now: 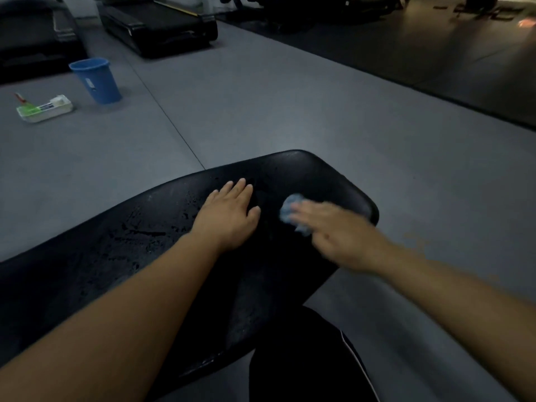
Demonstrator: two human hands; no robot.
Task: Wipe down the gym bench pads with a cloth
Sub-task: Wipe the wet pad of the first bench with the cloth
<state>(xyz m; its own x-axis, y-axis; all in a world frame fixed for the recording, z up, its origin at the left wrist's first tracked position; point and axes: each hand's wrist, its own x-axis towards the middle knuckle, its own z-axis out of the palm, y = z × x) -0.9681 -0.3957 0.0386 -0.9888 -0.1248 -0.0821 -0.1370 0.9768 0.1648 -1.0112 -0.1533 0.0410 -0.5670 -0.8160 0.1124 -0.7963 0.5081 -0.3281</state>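
A black bench pad (139, 236) runs from the lower left to a rounded end at the centre right; its surface is cracked and flecked with wet spots. My left hand (229, 216) lies flat on the pad with straight fingers. To its right, my right hand (333, 230) is blurred and presses a small crumpled blue cloth (288, 210) onto the pad near its rounded end. The cloth shows only past my fingertips; the rest is under the hand.
A blue bucket (95, 79) stands on the grey floor at the upper left, with a white and green box (43, 108) beside it. Two treadmills (156, 24) stand behind them. My dark trouser leg (307, 361) is below the pad.
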